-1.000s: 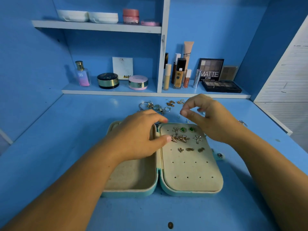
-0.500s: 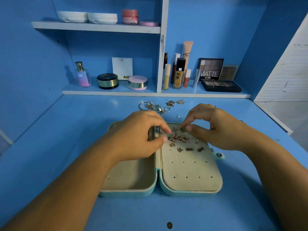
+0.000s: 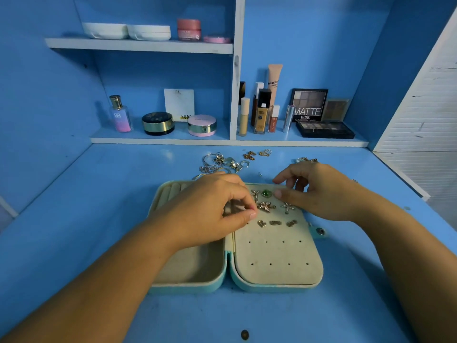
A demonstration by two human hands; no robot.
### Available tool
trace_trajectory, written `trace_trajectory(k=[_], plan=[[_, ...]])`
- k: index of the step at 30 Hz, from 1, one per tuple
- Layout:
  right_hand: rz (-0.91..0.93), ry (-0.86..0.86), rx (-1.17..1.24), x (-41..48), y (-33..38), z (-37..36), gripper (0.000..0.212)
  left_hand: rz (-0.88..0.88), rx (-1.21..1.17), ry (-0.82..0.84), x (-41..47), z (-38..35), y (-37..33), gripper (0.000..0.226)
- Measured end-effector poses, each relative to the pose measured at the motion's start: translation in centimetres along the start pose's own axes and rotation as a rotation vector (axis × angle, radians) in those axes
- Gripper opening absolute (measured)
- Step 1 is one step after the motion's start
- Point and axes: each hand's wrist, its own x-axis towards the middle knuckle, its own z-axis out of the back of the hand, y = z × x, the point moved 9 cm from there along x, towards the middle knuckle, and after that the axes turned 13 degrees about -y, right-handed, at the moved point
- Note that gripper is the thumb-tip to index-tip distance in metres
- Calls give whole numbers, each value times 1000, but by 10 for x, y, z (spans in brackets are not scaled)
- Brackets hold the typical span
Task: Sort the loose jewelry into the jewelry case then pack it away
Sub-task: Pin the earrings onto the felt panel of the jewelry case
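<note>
The teal jewelry case (image 3: 277,287) lies open on the blue desk, an empty beige tray on its left and a holed earring panel (image 3: 274,253) on its right. Pinned in the panel's upper rows are a green stud (image 3: 266,193), a butterfly earring (image 3: 265,206), starfish and heart studs. My left hand (image 3: 210,214) pinches the panel's left edge beside the butterfly. Over the panel's top right corner, my right hand (image 3: 321,191) hovers with thumb and forefinger apart, the thumb tip beside the green stud. Loose rings and hoops (image 3: 222,163) lie behind the case.
Gold earrings (image 3: 249,155) and more pieces (image 3: 305,159) lie near the back shelf. The shelf holds a perfume bottle (image 3: 120,115), compacts, foundation bottles and an eyeshadow palette (image 3: 324,129). The case's snap tab (image 3: 320,230) sticks out right. A white slatted panel stands at far right.
My right hand came down from above the case to the panel's top row, then spread its thumb and forefinger. My left forefinger curled down to the thumb at the panel edge.
</note>
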Motion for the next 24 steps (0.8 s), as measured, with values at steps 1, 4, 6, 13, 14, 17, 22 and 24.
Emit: trace_trajectory(k=[1, 4, 6, 13, 14, 17, 22, 24], plan=[[-16, 2, 20, 0, -1, -1, 26, 11, -10, -20, 0, 3, -2, 6], [-67, -9, 100, 0, -2, -2, 29, 62, -12, -60, -1, 11, -4, 5], [-113, -26, 179, -1, -2, 1, 29, 64, -16, -64, -2, 13, -7, 5], [-263, 16, 424, -5, -5, 2, 31, 27, -17, -12, -2, 11, -8, 6], [-276, 16, 458, -6, -4, 2, 31, 25, -13, 5, -1, 10, -6, 9], [-294, 19, 539, -6, -1, 3, 27, 46, -4, 51, -2, 7, -2, 15], [-301, 65, 564, -7, -1, 2, 22, 29, 63, 75, -2, 5, -5, 10], [-293, 64, 562, -7, -1, 2, 23, 21, 85, 79, -1, 5, -4, 11]])
